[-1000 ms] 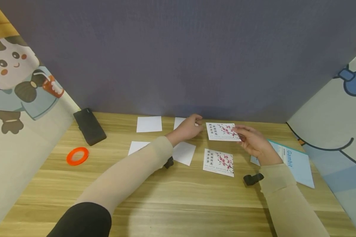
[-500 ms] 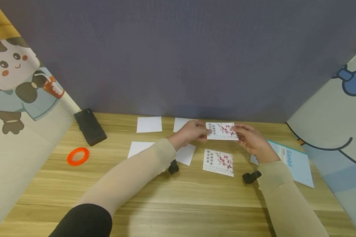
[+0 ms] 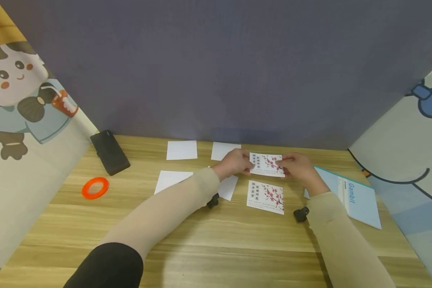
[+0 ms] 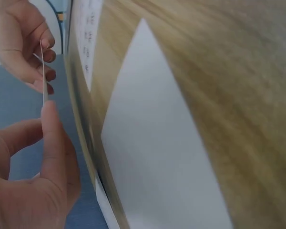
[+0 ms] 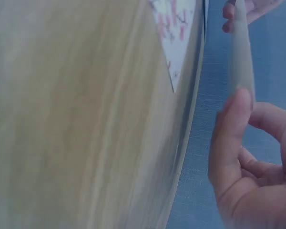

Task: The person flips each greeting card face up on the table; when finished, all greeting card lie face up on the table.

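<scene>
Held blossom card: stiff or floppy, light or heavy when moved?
The held card is probably fairly stiff: its edge looks nearly straight between the left hand and right hand. Likely light, being thin edge-on in the left wrist view. It might bow if pushed inward, since the hands pinch opposite ends.

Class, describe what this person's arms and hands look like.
The left hand and right hand wear no gloves. The left sleeve and right sleeve are beige, reaching the wrists. Black fabric shows above the left sleeve. A small black device sits at each wrist.
</scene>
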Motion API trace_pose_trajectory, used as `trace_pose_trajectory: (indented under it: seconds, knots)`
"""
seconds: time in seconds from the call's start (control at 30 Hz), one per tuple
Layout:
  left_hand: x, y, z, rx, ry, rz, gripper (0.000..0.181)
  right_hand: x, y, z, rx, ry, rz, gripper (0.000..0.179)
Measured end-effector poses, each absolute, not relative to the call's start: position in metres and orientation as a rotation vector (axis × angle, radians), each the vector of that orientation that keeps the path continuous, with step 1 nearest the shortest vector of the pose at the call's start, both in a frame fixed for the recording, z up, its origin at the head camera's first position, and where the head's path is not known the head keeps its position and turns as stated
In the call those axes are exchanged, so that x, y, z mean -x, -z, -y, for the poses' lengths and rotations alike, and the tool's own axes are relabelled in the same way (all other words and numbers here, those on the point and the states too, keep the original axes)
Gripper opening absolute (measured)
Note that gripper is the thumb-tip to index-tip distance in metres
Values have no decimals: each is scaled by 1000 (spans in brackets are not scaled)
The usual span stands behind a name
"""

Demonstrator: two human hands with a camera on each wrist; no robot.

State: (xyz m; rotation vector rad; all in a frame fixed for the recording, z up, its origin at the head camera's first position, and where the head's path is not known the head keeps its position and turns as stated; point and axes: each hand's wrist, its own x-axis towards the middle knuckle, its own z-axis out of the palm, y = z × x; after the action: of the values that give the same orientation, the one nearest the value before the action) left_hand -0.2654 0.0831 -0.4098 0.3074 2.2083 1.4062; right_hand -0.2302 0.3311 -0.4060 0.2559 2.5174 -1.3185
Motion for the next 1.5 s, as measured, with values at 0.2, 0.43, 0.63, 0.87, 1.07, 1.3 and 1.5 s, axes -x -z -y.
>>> trace_pose_trajectory:
  seconds: [0.2, 0.43, 0.63, 0.87, 1.07, 1.3, 1.5]
  knots:
    - [264, 406, -85, -374, -1227, -2354, 37, 232, 401, -323, -244, 1180, -2553, 71]
    - [266, 406, -91, -502, -900, -2573, 26, 237, 401, -317, -272, 1071, -2600, 70]
    - [268, 408, -94, -597, -670, -2665, 38, 240, 401, -315, -261, 958, -2672, 64]
    - [261, 403, -95, -694, -535, -2710, 32, 242, 398, -310, -240, 835, -2749, 62]
    - [256, 400, -95, -709, -520, -2703, 19, 245, 398, -306, -250, 827, -2750, 47]
    - [248, 396, -92, -759, -520, -2700, 23, 246, 396, -304, -274, 798, -2747, 40]
    - [243, 392, -89, -759, -517, -2705, 10, 242, 392, -301, -288, 767, -2715, 62]
